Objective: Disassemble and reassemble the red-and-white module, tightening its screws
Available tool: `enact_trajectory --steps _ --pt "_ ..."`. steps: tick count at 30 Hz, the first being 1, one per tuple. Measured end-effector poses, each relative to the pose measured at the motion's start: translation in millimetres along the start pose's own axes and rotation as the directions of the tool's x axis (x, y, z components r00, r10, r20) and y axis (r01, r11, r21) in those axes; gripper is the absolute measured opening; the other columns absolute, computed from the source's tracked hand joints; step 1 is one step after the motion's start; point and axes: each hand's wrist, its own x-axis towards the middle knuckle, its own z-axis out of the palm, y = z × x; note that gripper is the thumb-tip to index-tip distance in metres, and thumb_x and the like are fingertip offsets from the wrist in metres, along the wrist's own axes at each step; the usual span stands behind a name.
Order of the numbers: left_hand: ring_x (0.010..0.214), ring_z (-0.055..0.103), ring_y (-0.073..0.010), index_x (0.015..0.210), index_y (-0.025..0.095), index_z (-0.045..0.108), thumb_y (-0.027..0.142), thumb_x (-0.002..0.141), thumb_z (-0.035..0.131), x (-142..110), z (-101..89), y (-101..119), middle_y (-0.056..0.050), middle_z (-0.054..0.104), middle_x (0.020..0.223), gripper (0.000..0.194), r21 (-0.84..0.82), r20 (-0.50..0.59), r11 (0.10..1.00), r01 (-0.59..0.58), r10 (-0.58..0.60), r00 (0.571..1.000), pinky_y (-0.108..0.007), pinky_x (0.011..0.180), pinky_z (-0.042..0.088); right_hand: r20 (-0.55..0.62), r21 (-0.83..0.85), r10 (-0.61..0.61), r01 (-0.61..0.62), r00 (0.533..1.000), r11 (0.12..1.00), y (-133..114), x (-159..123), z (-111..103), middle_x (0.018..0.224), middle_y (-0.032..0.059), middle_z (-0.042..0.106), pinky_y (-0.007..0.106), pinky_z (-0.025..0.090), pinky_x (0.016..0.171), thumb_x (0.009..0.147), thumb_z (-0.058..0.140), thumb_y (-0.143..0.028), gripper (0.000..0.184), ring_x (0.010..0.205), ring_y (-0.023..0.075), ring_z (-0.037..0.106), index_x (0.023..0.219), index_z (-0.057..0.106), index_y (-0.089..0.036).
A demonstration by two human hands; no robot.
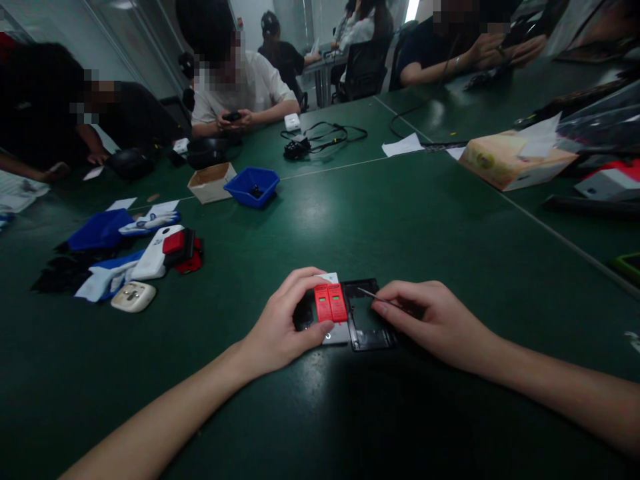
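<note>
My left hand (293, 320) is wrapped round a grey surge protector with two red modules (331, 301), each with a small green window. Its thumb presses on the near edge and its fingers on the far edge. Directly to the right, a black plastic frame (370, 339) lies on the green table, close against the surge protector. My right hand (425, 313) pinches a thin metal tool (373, 294) whose tip points left over the frame. Whether this tool is a pair of tweezers or a pick cannot be made out.
A blue bin (253, 187) with small black parts stands beside a cardboard box (213, 183). Gloves (107, 277), a white case (155, 253) and a beige round-cornered object (133, 297) lie at the left. A tissue box (520, 160) is at the right. Several people sit around the table.
</note>
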Motion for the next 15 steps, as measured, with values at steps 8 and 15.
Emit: enact_trajectory --steps 8,15 --pt "0.126 0.057 -0.0275 0.128 0.023 0.058 0.033 0.089 0.074 -0.7 0.7 -0.2 -0.012 0.057 0.137 0.044 0.011 -0.035 1.0 -0.011 0.012 0.999 -0.044 0.108 0.047 -0.01 -0.011 0.002 -0.002 1.0 1.0 0.8 -1.9 -0.9 0.074 0.0005 0.069 0.026 0.042 0.056 0.101 0.053 -0.036 0.025 0.061 0.0141 0.059 0.091 0.07 -0.021" --pt "0.131 0.058 -0.0279 0.132 0.023 0.057 0.036 0.093 0.072 -0.9 -4.4 3.7 -0.013 0.059 0.141 0.043 0.061 -0.018 0.998 -0.019 0.02 1.0 -0.046 0.11 0.048 -0.001 -0.022 -0.008 0.008 1.0 1.0 1.4 -1.2 0.1 0.074 -0.0006 0.068 0.025 0.041 0.055 0.102 0.054 -0.036 0.024 0.06 0.0131 0.057 0.091 0.07 -0.022"
